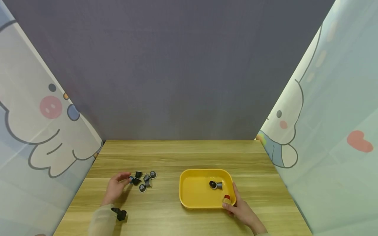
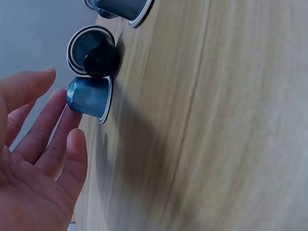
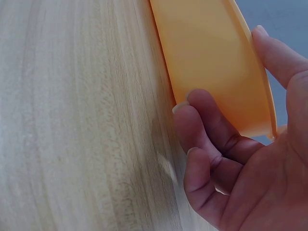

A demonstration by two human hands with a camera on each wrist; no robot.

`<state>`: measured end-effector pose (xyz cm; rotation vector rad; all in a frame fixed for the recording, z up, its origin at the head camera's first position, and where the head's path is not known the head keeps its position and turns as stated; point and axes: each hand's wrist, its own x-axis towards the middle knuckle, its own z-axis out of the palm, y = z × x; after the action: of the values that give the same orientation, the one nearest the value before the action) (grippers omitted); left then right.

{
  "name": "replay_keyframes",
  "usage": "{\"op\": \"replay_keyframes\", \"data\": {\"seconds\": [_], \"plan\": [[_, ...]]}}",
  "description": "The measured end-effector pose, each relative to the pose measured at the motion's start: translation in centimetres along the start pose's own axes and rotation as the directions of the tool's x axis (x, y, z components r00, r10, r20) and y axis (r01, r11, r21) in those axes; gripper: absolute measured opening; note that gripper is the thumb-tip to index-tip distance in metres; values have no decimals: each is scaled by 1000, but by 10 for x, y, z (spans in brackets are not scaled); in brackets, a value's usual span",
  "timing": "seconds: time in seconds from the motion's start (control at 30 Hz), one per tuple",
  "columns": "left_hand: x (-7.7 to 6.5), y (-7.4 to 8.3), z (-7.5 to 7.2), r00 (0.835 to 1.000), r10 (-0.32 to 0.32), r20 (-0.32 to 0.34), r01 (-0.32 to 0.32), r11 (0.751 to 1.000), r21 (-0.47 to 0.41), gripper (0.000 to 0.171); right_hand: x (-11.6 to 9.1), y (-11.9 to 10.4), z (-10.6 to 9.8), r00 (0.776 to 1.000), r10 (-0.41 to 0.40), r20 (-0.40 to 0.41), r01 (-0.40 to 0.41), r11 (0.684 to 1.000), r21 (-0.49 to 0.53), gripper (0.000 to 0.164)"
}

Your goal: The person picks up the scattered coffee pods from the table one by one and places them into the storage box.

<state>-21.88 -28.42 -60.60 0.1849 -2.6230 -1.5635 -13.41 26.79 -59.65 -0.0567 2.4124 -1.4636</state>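
My left hand point(image 1: 116, 186) reaches in beside a small pile of coffee capsules on the left. Its fingers are loosely bent, with fingertips right at a blue capsule point(image 2: 90, 96) lying on its side; the thumb stands apart from it. A black capsule point(image 1: 136, 181) lies against the blue one, and several dark and grey capsules sit just to the right. On the right side, my right hand point(image 1: 244, 211) grips the near right corner of a yellow tray point(image 1: 195, 205), thumb at the rim and fingers along the outer wall.
Inside the tray lie a black capsule point(image 1: 212, 184), a grey capsule point(image 1: 219, 186) and a red-topped capsule point(image 1: 226, 197) near the gripped corner. A grey wall point(image 1: 177, 82) rises behind the wooden table point(image 1: 153, 213), with printed curtains point(image 1: 333, 164) on both sides.
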Motion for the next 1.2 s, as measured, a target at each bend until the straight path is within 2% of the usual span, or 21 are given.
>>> {"op": "replay_keyframes", "data": {"seconds": [0.4,0.73,1.2], "plan": [[-1,-10,7,1000,27,13,-28,997,66,28,-1,0,0,999,32,14,-32,999,25,104],[-3,-12,8,999,42,14,-43,995,91,31,-2,-1,0,999,38,11,-39,998,48,104],[-3,-13,8,1000,23,21,-26,988,149,30,-3,-2,1,999,32,18,-33,997,68,105]]}}
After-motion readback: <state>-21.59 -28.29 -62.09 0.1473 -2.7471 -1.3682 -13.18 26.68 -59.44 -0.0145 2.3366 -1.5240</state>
